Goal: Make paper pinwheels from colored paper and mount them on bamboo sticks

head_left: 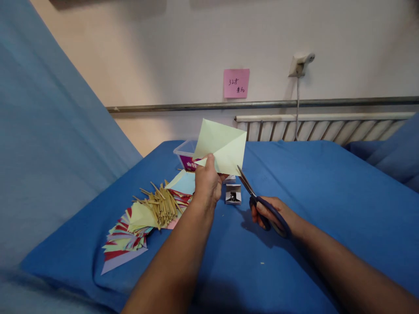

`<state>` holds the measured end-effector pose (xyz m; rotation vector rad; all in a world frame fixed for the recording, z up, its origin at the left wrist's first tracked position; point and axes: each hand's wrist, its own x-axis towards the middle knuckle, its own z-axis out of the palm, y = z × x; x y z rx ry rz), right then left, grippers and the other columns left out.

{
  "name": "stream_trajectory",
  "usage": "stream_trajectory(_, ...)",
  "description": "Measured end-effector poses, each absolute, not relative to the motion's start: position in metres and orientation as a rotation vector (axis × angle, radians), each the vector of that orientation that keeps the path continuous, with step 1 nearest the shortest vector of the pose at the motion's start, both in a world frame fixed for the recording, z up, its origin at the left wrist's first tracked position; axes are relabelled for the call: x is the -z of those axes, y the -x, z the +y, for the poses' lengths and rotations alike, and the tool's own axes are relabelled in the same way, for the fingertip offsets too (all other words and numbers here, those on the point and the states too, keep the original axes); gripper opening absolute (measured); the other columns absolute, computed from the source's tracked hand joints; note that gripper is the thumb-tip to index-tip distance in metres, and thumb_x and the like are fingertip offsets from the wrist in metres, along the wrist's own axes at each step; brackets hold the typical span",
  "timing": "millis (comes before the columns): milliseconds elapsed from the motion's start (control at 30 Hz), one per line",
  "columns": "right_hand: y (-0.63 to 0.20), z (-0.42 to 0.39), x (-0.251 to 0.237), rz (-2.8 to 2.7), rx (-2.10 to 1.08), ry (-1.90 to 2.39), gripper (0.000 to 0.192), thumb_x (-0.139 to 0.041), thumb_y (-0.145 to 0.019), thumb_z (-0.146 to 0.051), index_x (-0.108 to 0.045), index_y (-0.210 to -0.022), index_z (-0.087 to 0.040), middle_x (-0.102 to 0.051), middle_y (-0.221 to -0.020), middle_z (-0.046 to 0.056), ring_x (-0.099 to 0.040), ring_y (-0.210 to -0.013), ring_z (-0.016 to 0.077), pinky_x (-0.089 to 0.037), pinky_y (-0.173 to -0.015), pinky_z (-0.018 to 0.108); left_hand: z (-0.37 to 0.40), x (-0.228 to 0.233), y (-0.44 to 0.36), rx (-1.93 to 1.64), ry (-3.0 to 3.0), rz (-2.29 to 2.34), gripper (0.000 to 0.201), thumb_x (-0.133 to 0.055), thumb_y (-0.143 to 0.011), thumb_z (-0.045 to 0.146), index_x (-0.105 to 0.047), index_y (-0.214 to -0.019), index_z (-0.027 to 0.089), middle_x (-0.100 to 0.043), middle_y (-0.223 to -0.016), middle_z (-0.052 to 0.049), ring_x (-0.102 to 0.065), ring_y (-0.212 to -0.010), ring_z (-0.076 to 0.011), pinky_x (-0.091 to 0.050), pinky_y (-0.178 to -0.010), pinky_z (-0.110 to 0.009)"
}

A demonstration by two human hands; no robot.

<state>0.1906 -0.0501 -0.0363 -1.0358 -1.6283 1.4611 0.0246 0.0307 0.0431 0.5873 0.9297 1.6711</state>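
My left hand (209, 181) grips a pale green sheet of paper (225, 141) by its lower left part, thumb on top. Diagonal creases or cuts run across the sheet, which is raised above the table. In my right hand (270, 211) is a pair of scissors (252, 196) with dark blue handles. Their blades point up and to the left, with the tips at the sheet's lower right corner. Whether the blades have paper between them is hard to make out.
On the blue-covered table (314, 192), thin wooden sticks (163, 205) lie on coloured paper pieces (124, 237) at the left. Behind my left hand stands a clear plastic tub (186, 152). A small open box (233, 195) holds shiny bits. A pink note (236, 83) hangs on the wall.
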Motion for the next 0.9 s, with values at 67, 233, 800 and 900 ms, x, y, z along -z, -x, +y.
stream_trajectory(67, -0.1913, -0.0501, 0.0361, -1.634, -1.462, 1.040, 0.052, -0.049, -0.084, -0.067, -0.058, -0.077, -0.016, -0.058, -0.067, 0.002, -0.050, -0.051, 0.0099, -0.040, -0.049, 0.025, 0.0310, -0.0431, -0.0246, -1.672, -0.587, 0.929, 0.025, -0.058, -0.086, 0.026, -0.061, -0.109, 0.015, -0.073, -0.095, -0.010, -0.071, -0.084, -0.0199, -0.057, -0.076, -0.034)
stream_trajectory(233, -0.1909, -0.0495, 0.0385, -1.607, -1.462, 1.085, 0.047, -0.054, -0.083, -0.063, -0.057, -0.076, -0.016, -0.058, -0.067, 0.001, -0.051, -0.052, 0.0099, -0.041, -0.048, 0.024, 0.0309, -0.0435, -0.0242, -1.677, -0.575, 0.933, 0.023, -0.059, -0.086, 0.026, -0.063, -0.106, 0.015, -0.073, -0.094, -0.011, -0.071, -0.084, -0.0204, -0.057, -0.077, -0.036)
stream_trajectory(800, -0.1880, -0.0498, 0.0420, -1.609, -1.439, 1.114, 0.047, -0.052, -0.084, -0.062, -0.057, -0.075, -0.016, -0.058, -0.066, 0.002, -0.051, -0.053, 0.0103, -0.041, -0.049, 0.024, 0.0331, -0.0377, -0.0227, -1.679, -0.620, 0.954, 0.026, -0.058, -0.087, 0.028, -0.062, -0.109, 0.015, -0.073, -0.094, -0.012, -0.071, -0.081, -0.0210, -0.057, -0.075, -0.037)
stream_trajectory(900, -0.1882, -0.0490, 0.0442, -1.618, -1.433, 1.109, 0.047, -0.052, -0.084, -0.062, -0.057, -0.075, -0.016, -0.059, -0.067, 0.002, -0.052, -0.053, 0.0106, -0.041, -0.049, 0.024, 0.0334, -0.0379, -0.0231, -1.678, -0.613, 0.959, 0.026, -0.057, -0.087, 0.028, -0.062, -0.109, 0.015, -0.073, -0.094, -0.012, -0.071, -0.080, -0.0206, -0.057, -0.074, -0.037)
